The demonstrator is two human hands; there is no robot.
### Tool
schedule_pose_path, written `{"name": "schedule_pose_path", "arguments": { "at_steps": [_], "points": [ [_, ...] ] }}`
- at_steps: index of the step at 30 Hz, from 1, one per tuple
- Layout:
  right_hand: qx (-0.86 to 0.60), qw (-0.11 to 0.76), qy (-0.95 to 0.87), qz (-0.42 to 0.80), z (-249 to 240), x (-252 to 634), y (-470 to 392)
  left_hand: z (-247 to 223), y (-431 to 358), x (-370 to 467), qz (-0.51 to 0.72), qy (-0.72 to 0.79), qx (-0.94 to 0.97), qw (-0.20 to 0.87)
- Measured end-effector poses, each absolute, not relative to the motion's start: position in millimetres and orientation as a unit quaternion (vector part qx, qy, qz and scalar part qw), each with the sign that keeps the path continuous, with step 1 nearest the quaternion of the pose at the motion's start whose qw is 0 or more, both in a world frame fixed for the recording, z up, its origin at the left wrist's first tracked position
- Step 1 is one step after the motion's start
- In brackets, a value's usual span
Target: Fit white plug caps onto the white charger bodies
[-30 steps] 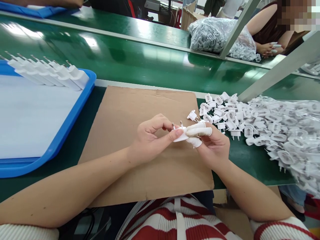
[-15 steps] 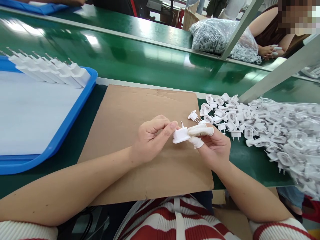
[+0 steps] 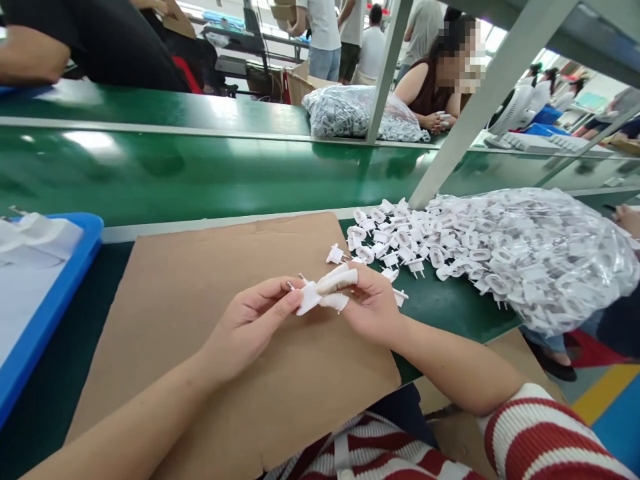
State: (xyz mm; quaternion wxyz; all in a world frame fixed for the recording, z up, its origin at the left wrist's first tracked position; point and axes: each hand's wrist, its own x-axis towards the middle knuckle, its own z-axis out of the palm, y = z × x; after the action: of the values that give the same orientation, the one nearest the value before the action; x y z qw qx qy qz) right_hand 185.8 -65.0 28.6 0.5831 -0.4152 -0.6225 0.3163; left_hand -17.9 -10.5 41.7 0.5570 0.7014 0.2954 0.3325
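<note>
Above the cardboard sheet, both hands hold one white plug piece with metal pins that point up and left. My left hand pinches its left side between thumb and index finger, near the pins. My right hand, with white covers on its thumb and fingertips, grips the right side. A loose white plug piece lies by the sheet's upper right edge. Beyond it spreads a pile of similar white pieces.
A large clear bag of white pieces lies on the right. At left stands a blue tray holding white plugs. A metal post rises behind the pile. Across the green belt, a person leans beside another bag.
The view has turned right, so the tray sits farther left and more of the bag shows. The held piece is now tilted, its pins leaning left. Both hands still hold it.
</note>
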Motion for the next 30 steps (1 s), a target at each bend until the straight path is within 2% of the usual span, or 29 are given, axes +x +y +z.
{"name": "schedule_pose_path", "arguments": {
  "at_steps": [6,12,20,30],
  "points": [
    [-0.381,0.577,-0.675,0.258,29,184,-67,38,-17,-17,0.336,0.344,0.673,0.562],
    [-0.378,0.559,-0.69,0.261,27,183,-69,39,-23,-17,0.333,0.415,0.658,0.533],
    [-0.415,0.568,-0.643,0.303,24,187,-76,32,-25,-19,0.403,0.285,0.618,0.612],
    [-0.415,0.564,-0.639,0.317,24,188,-79,33,-24,-19,0.405,0.224,0.627,0.627]
  ]
}}
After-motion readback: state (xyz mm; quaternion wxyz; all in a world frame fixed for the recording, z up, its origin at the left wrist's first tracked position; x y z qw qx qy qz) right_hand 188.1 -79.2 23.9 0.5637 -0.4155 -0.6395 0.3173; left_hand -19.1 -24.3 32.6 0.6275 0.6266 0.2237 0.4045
